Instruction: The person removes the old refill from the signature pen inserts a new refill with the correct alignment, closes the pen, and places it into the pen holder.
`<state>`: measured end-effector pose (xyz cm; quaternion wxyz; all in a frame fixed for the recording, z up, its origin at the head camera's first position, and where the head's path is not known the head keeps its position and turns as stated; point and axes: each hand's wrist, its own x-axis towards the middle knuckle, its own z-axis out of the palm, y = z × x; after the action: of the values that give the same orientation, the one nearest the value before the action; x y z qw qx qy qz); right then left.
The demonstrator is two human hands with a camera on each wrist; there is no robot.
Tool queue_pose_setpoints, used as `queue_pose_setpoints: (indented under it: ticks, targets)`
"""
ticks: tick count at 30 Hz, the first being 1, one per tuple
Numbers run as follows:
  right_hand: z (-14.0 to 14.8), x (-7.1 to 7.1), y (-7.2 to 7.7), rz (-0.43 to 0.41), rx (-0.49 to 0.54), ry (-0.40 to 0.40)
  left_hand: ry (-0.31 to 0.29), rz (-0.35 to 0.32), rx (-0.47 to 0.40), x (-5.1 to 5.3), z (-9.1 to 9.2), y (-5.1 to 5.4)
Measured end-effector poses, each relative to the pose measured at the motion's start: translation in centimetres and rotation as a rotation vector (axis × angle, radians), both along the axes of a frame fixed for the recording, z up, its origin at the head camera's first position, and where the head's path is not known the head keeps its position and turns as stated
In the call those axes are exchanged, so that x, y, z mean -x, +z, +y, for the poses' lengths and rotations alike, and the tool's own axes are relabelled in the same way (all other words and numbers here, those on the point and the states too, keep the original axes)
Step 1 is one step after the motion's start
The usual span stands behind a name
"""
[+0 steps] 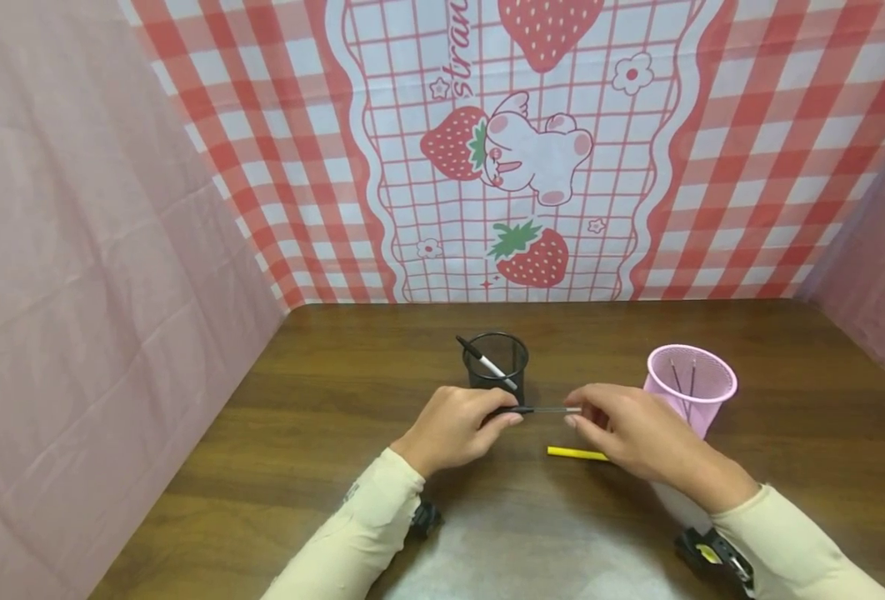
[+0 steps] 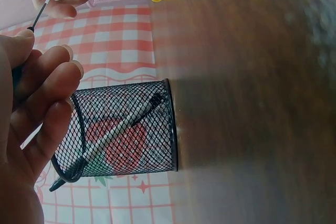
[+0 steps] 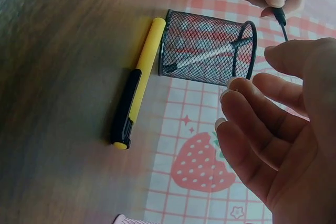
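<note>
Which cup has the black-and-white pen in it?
The black cup, just beyond the left hand. The pink cup holds thin dark sticks instead.

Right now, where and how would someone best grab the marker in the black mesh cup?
Probably by its black upper end, coming from above on the person's left: the marker leans that way, and that end pokes past the rim of the black mesh cup.

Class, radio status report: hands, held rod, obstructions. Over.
Left fingers and right fingers pinching opposite ends of thin rod. Rod held above table. Nothing seen blocking it; yellow-black stick lies nearby.
</note>
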<state>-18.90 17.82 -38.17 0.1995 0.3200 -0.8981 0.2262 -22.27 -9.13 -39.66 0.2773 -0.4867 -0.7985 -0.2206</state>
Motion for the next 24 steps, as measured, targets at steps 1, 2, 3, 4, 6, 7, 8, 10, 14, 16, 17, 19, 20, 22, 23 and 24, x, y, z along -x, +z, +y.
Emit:
queue_pose_setpoints:
  ticks: [1,2,3,4,6,7,8,10,14,16,17,19,20,22,23,24]
  targets:
    - [-0.02,-0.04,0.03,0.001,0.003,0.002,-0.001,0.000,0.000,0.00,0.00,-0.01]
    - [-0.05,-0.05,0.05,0.002,0.007,0.005,-0.002,0.000,0.000,0.01,-0.02,-0.04]
    - [-0.08,-0.07,0.06,0.006,0.010,0.008,-0.001,0.000,0.000,0.03,-0.03,-0.07]
    - [-0.11,-0.08,0.08,0.010,0.014,0.011,-0.002,0.003,-0.002,0.00,-0.06,-0.06]
    - [-0.15,-0.10,0.12,0.011,0.020,0.017,-0.002,0.008,-0.003,0.01,-0.07,-0.07]
    - [-0.17,-0.10,0.11,0.017,0.025,0.022,-0.002,0.010,-0.004,0.02,-0.07,-0.05]
    - [-0.19,-0.09,0.10,0.024,0.030,0.026,-0.002,0.010,-0.005,0.03,-0.07,-0.04]
    - [-0.21,-0.07,0.06,0.035,0.040,0.033,-0.003,0.011,-0.006,0.05,-0.05,-0.01]
    - [-0.37,-0.10,-0.03,0.042,0.064,0.062,-0.006,0.011,-0.008,0.02,-0.06,0.00]
    - [-0.47,-0.13,-0.09,0.045,0.071,0.080,-0.008,0.017,-0.006,-0.04,-0.07,0.01]
    - [-0.52,-0.15,-0.11,0.047,0.073,0.089,-0.009,0.022,-0.004,-0.06,-0.07,0.01]
    - [-0.60,-0.20,-0.15,0.060,0.073,0.100,-0.012,0.033,0.001,-0.08,-0.02,-0.02]
    - [-0.63,-0.22,-0.17,0.070,0.075,0.106,-0.015,0.036,0.002,-0.09,0.03,-0.01]
    - [-0.68,-0.21,-0.19,0.094,0.080,0.123,-0.022,0.044,0.008,-0.08,0.14,-0.02]
    - [-0.71,-0.19,-0.20,0.108,0.083,0.132,-0.024,0.045,0.009,-0.08,0.20,-0.01]
    - [-0.73,-0.17,-0.20,0.122,0.087,0.141,-0.027,0.045,0.010,-0.08,0.25,0.00]
